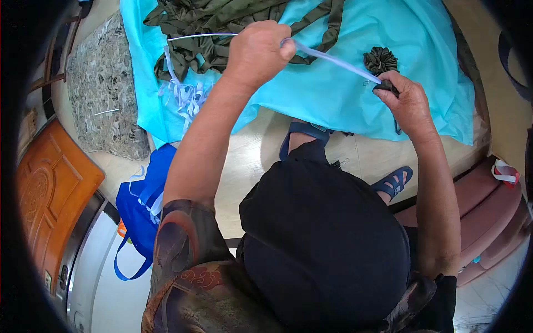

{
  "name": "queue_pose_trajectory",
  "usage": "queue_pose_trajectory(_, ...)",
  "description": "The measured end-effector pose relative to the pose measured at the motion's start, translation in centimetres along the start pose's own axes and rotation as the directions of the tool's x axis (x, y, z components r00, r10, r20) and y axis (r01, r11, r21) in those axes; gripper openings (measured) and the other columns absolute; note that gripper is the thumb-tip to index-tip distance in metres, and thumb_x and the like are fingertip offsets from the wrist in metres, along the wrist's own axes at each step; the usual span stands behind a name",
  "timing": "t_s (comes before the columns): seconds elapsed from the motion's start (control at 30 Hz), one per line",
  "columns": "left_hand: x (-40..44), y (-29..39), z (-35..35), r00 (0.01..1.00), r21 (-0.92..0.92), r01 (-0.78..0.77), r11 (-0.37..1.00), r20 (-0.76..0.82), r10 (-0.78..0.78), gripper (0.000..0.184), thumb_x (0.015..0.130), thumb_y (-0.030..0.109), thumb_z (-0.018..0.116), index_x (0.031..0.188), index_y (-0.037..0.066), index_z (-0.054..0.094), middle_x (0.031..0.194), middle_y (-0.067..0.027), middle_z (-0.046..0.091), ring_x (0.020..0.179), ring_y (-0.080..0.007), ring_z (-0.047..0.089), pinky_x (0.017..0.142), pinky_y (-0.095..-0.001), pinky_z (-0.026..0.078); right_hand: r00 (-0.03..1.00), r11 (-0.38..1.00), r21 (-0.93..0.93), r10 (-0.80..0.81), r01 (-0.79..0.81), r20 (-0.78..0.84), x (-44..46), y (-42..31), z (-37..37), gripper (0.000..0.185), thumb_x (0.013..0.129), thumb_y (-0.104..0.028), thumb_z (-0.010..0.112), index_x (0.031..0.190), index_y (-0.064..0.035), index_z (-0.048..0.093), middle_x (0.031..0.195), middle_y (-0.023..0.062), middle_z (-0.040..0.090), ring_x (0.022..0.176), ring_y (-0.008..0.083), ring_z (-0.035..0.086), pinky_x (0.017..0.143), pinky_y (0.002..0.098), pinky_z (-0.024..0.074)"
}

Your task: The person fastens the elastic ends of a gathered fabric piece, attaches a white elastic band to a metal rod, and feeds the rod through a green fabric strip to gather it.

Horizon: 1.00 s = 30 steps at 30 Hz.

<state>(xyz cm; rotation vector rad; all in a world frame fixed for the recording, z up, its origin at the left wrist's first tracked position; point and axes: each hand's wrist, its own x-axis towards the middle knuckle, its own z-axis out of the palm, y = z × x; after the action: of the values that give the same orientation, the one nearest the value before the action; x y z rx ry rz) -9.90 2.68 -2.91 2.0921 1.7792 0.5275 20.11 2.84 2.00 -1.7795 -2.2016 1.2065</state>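
Observation:
My left hand (260,53) is closed in a fist around a pale lilac elastic band (333,60) and a thin white rod (202,36) that sticks out to its left. Stretched taut, the band runs down to the right to my right hand (405,100). That hand pinches the band's end together with a small dark green piece of cloth (387,87). Just above it, a gathered dark green scrunchie (381,60) lies on the turquoise cloth (311,100). Long dark green fabric strips (205,22) are heaped at the top.
A tangle of pale elastic (186,100) lies at the turquoise cloth's left side. Further left are a patterned cushion (102,89) with a thin white stick (106,112), a blue bag (139,205) and a carved wooden panel (53,194). A pink padded seat (483,222) stands at right.

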Motion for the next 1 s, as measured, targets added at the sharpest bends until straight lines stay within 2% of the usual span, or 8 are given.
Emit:
queue_pose_trajectory(0.1,0.4,-0.1,1.2,0.990,-0.050,0.086,0.995,0.117,-0.080,0.013,0.077,0.021,0.059,0.082,0.009,0.065,0.081,-0.0101,0.062,0.077,-0.0319,0.060,0.068,-0.0413,0.049,0.966,0.959,0.122,0.246,-0.255,0.080,-0.3,1.2,0.1,0.023,0.080,-0.014,0.073,0.101,-0.0087,0.064,0.068,0.0083,0.061,0.058,0.0189,0.055,0.057,0.0327,0.0470)
queue_pose_trajectory(0.2,0.4,0.2,1.4,0.961,-0.057,0.149,0.987,0.243,-0.131,0.015,0.082,0.023,0.060,0.087,0.010,0.067,0.085,-0.0100,0.065,0.083,-0.0313,0.063,0.072,-0.0447,0.051,0.932,0.923,0.147,0.339,-0.356,0.130,-0.5,2.1,0.1,0.024,0.080,-0.016,0.071,0.102,-0.0088,0.064,0.067,0.0039,0.057,0.058,0.0134,0.052,0.056,0.0300,0.0455)
queue_pose_trajectory(0.33,0.5,0.8,1.1,0.947,-0.072,0.189,0.979,0.279,-0.162,0.017,0.085,0.026,0.062,0.090,0.012,0.068,0.085,-0.0104,0.065,0.085,-0.0310,0.063,0.075,-0.0454,0.051,0.937,0.919,0.198,0.318,-0.342,0.141,-0.6,2.9,-0.2,0.025,0.080,-0.015,0.072,0.102,-0.0071,0.064,0.069,0.0028,0.057,0.061,0.0110,0.053,0.056,0.0286,0.0452)
queue_pose_trajectory(0.43,0.8,0.6,1.1,0.965,-0.104,0.130,0.986,0.242,-0.102,0.020,0.083,0.027,0.064,0.089,0.009,0.070,0.085,-0.0108,0.066,0.080,-0.0318,0.063,0.071,-0.0420,0.050,0.945,0.917,0.236,0.298,-0.323,0.134,-0.9,3.5,-0.3,0.026,0.079,-0.015,0.073,0.101,-0.0055,0.064,0.070,0.0028,0.058,0.062,0.0105,0.053,0.057,0.0278,0.0453)
queue_pose_trajectory(0.7,2.0,2.2,0.1,0.965,-0.124,0.093,0.988,0.254,-0.059,0.021,0.085,0.028,0.064,0.090,0.008,0.070,0.083,-0.0117,0.065,0.080,-0.0321,0.063,0.071,-0.0421,0.049,0.943,0.894,0.302,0.307,-0.331,0.125,-1.7,3.5,-2.4,0.024,0.079,-0.011,0.070,0.102,-0.0051,0.065,0.073,0.0012,0.060,0.064,0.0088,0.053,0.060,0.0255,0.0465)
queue_pose_trajectory(0.83,2.0,2.6,0.7,0.960,-0.054,0.058,0.997,0.278,-0.041,0.019,0.081,0.024,0.067,0.091,0.008,0.069,0.085,-0.0113,0.065,0.083,-0.0317,0.063,0.073,-0.0427,0.050,0.937,0.868,0.354,0.321,-0.349,0.139,-2.0,3.4,-2.5,0.023,0.080,-0.011,0.070,0.102,-0.0054,0.066,0.072,0.0001,0.059,0.063,0.0069,0.053,0.058,0.0238,0.0455)
queue_pose_trajectory(0.93,1.6,2.9,2.0,0.974,0.050,-0.139,0.989,0.188,0.127,0.018,0.077,0.019,0.069,0.091,0.008,0.069,0.086,-0.0104,0.066,0.085,-0.0309,0.063,0.075,-0.0430,0.050,0.936,0.868,0.352,0.319,-0.352,0.149,-2.0,2.9,-2.1,0.022,0.080,-0.011,0.070,0.101,-0.0055,0.067,0.071,-0.0003,0.059,0.061,0.0065,0.051,0.055,0.0234,0.0442)
queue_pose_trajectory(1.0,1.6,4.3,3.1,0.968,-0.127,-0.222,0.967,0.095,0.234,0.019,0.076,0.018,0.070,0.091,0.008,0.069,0.088,-0.0099,0.067,0.087,-0.0304,0.063,0.077,-0.0428,0.050,0.914,0.847,0.346,0.363,-0.404,0.180,-2.0,1.9,-2.0,0.021,0.080,-0.010,0.070,0.100,-0.0057,0.067,0.070,-0.0006,0.058,0.059,0.0065,0.050,0.053,0.0236,0.0432)
